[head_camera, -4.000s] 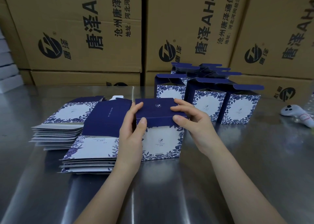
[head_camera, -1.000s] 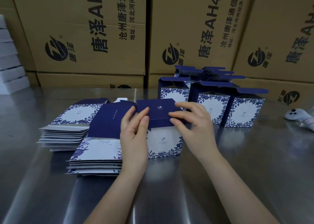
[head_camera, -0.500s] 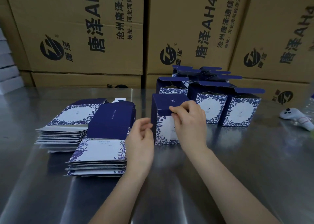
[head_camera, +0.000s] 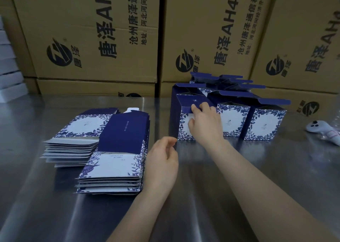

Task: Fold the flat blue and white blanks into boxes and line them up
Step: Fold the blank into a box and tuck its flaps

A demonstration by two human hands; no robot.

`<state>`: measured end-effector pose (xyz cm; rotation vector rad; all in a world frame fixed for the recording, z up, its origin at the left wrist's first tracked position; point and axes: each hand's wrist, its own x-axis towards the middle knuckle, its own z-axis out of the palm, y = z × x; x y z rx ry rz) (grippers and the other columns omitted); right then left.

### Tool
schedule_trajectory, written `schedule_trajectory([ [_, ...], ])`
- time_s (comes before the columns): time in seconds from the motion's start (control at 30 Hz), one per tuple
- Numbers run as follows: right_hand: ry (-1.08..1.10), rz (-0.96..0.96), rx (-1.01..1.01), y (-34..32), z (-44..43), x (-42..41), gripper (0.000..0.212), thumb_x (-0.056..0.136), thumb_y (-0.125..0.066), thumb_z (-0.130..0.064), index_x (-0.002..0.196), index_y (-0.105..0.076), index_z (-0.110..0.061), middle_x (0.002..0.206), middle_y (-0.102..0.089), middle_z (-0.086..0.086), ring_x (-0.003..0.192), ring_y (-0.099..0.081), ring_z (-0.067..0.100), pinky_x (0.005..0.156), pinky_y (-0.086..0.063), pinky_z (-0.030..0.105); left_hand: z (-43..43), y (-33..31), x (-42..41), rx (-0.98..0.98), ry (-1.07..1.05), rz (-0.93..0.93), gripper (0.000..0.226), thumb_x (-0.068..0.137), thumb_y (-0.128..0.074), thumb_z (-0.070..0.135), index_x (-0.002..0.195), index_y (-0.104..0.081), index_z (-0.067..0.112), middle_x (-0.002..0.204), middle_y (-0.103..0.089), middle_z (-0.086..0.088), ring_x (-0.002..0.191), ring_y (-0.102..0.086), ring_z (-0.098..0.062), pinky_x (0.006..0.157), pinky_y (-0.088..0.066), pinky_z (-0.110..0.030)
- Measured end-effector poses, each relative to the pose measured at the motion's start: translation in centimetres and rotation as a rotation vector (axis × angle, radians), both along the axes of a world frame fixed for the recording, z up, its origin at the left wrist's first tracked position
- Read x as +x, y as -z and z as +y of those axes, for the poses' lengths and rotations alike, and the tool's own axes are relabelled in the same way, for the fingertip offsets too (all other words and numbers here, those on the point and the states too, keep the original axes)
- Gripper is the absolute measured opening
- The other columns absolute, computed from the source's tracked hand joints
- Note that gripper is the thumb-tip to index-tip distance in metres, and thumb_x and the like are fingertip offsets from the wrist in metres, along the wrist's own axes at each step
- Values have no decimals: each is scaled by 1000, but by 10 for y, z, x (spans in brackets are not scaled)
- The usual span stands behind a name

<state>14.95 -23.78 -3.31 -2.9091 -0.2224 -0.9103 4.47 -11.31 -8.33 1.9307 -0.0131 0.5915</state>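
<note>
Now the right hand (head_camera: 204,126) grasps a blue and white cardboard box (head_camera: 184,129) with a floral border, which stands upright on the shiny steel table (head_camera: 248,177). Its fingertips (head_camera: 197,107) curl over the front edge of the box's dark blue top panel while the thumb presses on the white front, so the box is pinched between them. Whether that top panel is fully tucked in I cannot tell.

The box stands at the left end of a row of folded blue and white boxes (head_camera: 233,120). The hand hides the seam, so I cannot tell whether it touches its neighbour. Further folded boxes with raised dark blue flaps (head_camera: 220,84) stand behind the row, near the brown corrugated cartons (head_camera: 92,30) printed with black characters along the table's far side.

The left hand (head_camera: 162,161) holds nothing. Its fingers are loosely curled, and it sits low over the table just right of the near stack of flat blue and white blanks (head_camera: 110,170). A second stack of flat blanks (head_camera: 73,140) lies behind and to the left, partly under the first.

A white handheld controller (head_camera: 322,129) lies at the table's right edge, well apart from the row. Pale flat boxes (head_camera: 9,76) are piled at the far left.
</note>
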Motion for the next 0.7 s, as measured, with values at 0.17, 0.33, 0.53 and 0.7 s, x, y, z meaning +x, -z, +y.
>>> schedule_trajectory([
  [0.17,-51,141,11,-4,9,12,59,94,-48,-23,148,-28,-11,144,-28,15,108,-51,36,89,-41,41,0,3,3,37,-8,-1,27,93,-51,1,108,-67,17,107,-67,6,96,-59,-9,83,-43,-19],
  [0.33,-39,201,39,-8,26,20,61,93,-51,-21,147,-27,-9,147,-22,16,110,-50,38,87,-42,41,1,6,4,66,6,12,27,94,-51,2,110,-66,18,109,-66,6,97,-58,-7,85,-42,-18],
  [0.53,6,238,67,-9,31,26,64,89,-55,-15,146,-26,-12,149,-17,14,106,-51,37,79,-41,40,1,8,5,80,18,22,27,94,-51,3,110,-66,19,109,-65,7,95,-57,-6,82,-41,-17],
  [0.7,-7,201,72,-3,21,32,52,93,-51,-18,139,-28,-13,150,-20,12,80,-50,34,59,-35,35,0,7,5,83,30,32,29,94,-51,3,111,-66,19,110,-66,7,98,-59,-9,87,-48,-26],
])
